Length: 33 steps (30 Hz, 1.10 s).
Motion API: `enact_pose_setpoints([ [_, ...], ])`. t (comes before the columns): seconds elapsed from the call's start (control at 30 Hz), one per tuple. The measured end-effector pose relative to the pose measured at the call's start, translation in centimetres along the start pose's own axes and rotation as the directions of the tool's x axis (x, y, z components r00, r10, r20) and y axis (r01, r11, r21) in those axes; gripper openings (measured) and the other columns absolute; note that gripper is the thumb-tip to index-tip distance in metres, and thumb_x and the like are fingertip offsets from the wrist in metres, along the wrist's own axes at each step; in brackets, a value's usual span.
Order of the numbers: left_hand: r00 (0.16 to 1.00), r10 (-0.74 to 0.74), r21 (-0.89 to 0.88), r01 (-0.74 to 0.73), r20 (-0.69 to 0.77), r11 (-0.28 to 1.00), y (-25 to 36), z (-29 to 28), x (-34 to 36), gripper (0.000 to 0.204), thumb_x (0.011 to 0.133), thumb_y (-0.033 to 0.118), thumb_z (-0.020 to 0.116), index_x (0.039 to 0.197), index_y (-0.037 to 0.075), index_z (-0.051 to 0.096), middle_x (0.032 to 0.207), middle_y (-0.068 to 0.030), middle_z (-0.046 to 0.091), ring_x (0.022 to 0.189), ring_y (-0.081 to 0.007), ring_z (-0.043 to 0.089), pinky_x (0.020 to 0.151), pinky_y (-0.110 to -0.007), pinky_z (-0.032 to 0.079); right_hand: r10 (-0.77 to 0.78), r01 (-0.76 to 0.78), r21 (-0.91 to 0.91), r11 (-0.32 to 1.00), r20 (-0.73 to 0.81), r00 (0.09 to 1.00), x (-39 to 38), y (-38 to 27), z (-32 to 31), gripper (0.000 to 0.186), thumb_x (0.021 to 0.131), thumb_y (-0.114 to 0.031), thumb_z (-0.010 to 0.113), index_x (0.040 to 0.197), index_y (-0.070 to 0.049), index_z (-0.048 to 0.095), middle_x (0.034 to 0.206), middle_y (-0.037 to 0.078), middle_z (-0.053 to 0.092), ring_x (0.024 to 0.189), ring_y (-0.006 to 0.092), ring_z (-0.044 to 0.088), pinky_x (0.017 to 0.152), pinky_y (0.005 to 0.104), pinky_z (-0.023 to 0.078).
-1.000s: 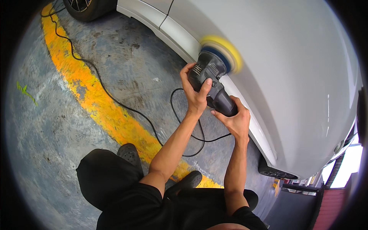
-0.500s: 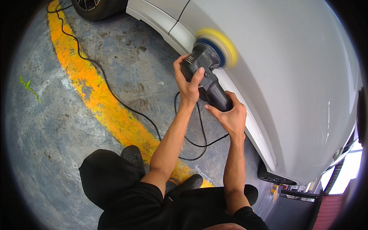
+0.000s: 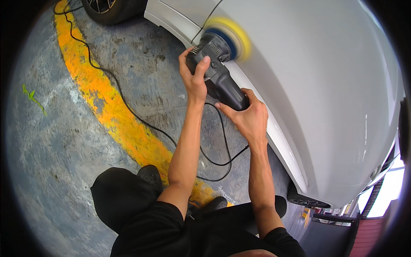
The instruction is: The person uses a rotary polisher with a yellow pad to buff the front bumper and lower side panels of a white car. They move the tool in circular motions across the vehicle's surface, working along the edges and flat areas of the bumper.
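Observation:
A dark grey electric car polisher is held between my two hands. Its round yellow pad, blurred as if spinning, lies against the lower side of a silver-white car, near a door seam. My left hand wraps round the head end of the polisher, thumb on top and fingers over its far side. Round the rear end of its body closes my right hand, with the thumb on the near left side. Part of the right fingers is hidden behind the tool.
A black power cord loops from the polisher across the worn grey floor. Along the floor runs a yellow painted stripe. Car wheels show at the top left and lower right. A green plant sprig lies at left.
Both hands have carried the polisher a little up and to the left along the car's side, its pad now closer to the door seam. The cord has shifted slightly with it.

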<state>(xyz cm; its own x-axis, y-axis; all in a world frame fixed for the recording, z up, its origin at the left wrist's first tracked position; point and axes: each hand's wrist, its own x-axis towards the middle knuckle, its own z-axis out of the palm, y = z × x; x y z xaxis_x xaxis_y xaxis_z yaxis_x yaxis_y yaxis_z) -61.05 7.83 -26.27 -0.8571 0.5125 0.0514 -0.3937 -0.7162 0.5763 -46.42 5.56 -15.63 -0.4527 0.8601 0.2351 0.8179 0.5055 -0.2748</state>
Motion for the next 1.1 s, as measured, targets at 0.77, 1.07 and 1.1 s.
enact_pose_setpoints([
  [0.77,0.998,0.044,0.001,-0.044,-0.054,0.999,1.0,-0.4,3.5,0.05,0.092,0.029,0.077,0.121,-0.005,0.056,0.112,-0.012,0.06,0.099,-0.0174,0.059,0.091,-0.032,0.049,0.013,-0.013,-0.003,1.0,0.048,0.999,1.6,-2.5,0.1,0.083,0.065,-0.054,0.097,0.118,0.006,0.073,0.088,0.022,0.079,0.08,0.0341,0.079,0.078,0.0422,0.062],
  [1.07,0.995,0.097,0.092,-0.097,0.005,0.991,-0.3,0.7,-1.5,0.056,0.093,0.034,0.076,0.126,-0.006,0.054,0.113,-0.0142,0.06,0.1,-0.0186,0.059,0.091,-0.035,0.05,0.041,-0.042,0.006,0.999,0.064,0.997,-0.9,1.1,-1.3,0.081,0.066,-0.049,0.098,0.12,0.005,0.072,0.093,0.024,0.079,0.086,0.0337,0.08,0.082,0.0416,0.061],
  [1.1,0.996,0.094,0.097,-0.095,0.007,0.991,-0.5,0.8,-2.2,0.058,0.092,0.035,0.076,0.126,-0.006,0.054,0.113,-0.0146,0.06,0.1,-0.0191,0.06,0.091,-0.035,0.05,0.068,-0.069,0.01,0.998,0.086,0.994,-1.2,1.5,-1.7,0.082,0.066,-0.048,0.099,0.121,0.005,0.072,0.095,0.024,0.079,0.088,0.0335,0.08,0.084,0.0415,0.061],
])
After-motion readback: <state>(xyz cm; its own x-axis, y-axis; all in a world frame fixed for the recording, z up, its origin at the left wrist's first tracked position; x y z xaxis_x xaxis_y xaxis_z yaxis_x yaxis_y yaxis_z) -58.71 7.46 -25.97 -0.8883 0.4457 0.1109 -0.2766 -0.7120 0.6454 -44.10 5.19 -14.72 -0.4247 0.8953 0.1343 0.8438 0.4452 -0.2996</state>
